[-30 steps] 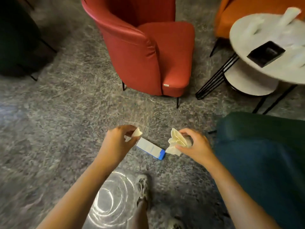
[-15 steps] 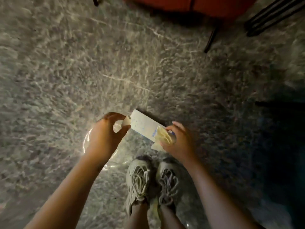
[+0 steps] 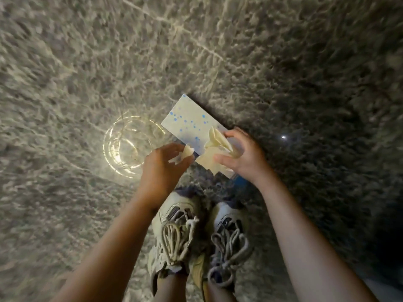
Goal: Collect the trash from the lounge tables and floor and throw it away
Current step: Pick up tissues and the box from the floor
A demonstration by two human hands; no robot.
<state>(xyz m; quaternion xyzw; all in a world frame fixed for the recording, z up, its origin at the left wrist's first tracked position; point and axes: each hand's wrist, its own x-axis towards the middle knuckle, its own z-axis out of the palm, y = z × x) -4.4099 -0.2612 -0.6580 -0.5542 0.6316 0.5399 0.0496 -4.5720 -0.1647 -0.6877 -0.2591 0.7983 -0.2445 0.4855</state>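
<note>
Reaching down over the grey mottled floor [image 3: 87, 62], both hands are busy with trash: the left hand [image 3: 161, 168] pinches a small torn paper scrap [image 3: 184, 154] between thumb and fingers, and the right hand [image 3: 246, 158] has a crumpled cream napkin [image 3: 218, 140] tucked in its curled fingers, with thumb and fingertips spread over the near right end of a flat box [image 3: 187, 120]. The box is white with blue dots and a blue end, and lies slanted on the floor just beyond the shoes [image 3: 174, 236], right of a bright glare ring [image 3: 128, 147]. Can't tell if it is fully down or tipped up off the floor, or whether the right hand really grips it yet. Handling guess: thin cardboard, probably empty, so very light, stiffish but crushable, with a smooth printed face that is a bit slippery. It lies flat, so best taken by pinching across the two long edges at the near end, or by tipping one edge up first. The napkin and scrap are soft, weightless and easy to drop, so the right-hand grip on the box has to work around the napkin; a loose pinch could lose one or the other.
</note>
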